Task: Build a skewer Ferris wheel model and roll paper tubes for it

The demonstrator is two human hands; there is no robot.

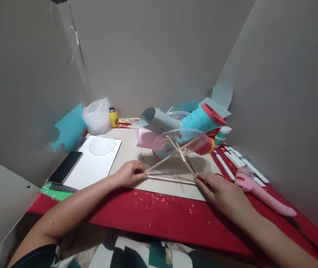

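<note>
"What is the biggest thing there?"
"The red tabletop (148, 220), and on it a pale board (129, 145), taken here as the clock's centre, twelve pointing away from the person."

"And on the board?"
"Coloured paper tubes (195, 121) toward one o'clock, with clear round plastic among them. A white sheet (92, 169) lies at nine, and a plastic bag (96, 119) sits at ten."

"Where is the stick frame (172, 180)?"
"Toward six, on the near side of the tubes: two slanting sticks cross above a long bottom one. Whether it touches the board cannot be told."

"Anything at four?"
"A pink glue gun (265, 195), just past the right hand (222, 188)."

"How are the hands?"
"Both are pinching the frame's lower corners, the left hand (132, 174) at seven and the right at five, fingertips closed on the wood."

"And the smaller things?"
"A phone (65, 167) at nine by the sheet's outer edge, white markers (224, 165) at three, a yellow bottle (113, 118) at eleven beside the bag, small tubs (222, 136) at two, and paper flecks (163, 200) at six."
</note>
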